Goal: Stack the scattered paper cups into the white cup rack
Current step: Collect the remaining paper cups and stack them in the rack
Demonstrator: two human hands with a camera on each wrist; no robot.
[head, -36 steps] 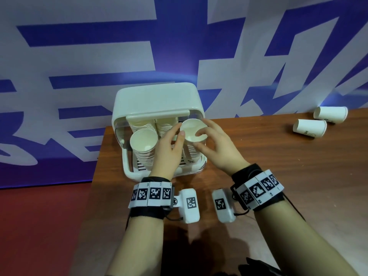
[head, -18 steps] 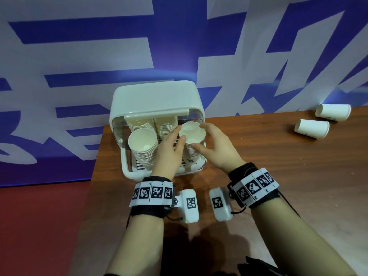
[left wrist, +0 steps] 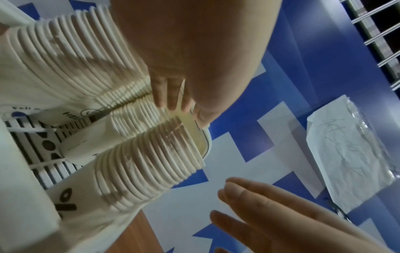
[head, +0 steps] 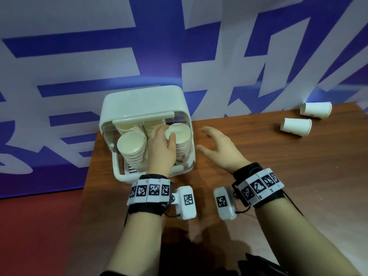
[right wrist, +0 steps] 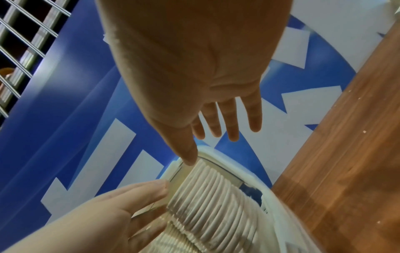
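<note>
The right hand [head: 217, 148] has been drawn away from the front right stack [head: 180, 140] in the white cup rack [head: 139, 100], where half a second earlier its fingers were closed about the top cup; it is now held just beside the rack above the tabletop [head: 278, 186], its fingers [right wrist: 232, 119] spread, straight and empty. The left hand [head: 159, 150] has been kept in place between the stacks, its thumb laid against the rim of the top cup and its fingers [left wrist: 168, 95] resting flat against the ribbed sides of the stacks; nothing is gripped by it. From this it is judged that the cup has been seated on the stack and released, with the stack only being steadied, so that the right hand is free for the next cup. Two paper cups [head: 296, 126] are seen lying on their sides far to the right on the tabletop, well apart from the rack, so the task is judged to be nearly but not wholly finished. The cups are made of thin white paper, tapered, with rolled rims that form close ridges down each stack; printed marks are shown on the lowest cups. The rack is of smooth, rounded white plastic with a slotted floor, and the tabletop is of brown wood grain.
</note>
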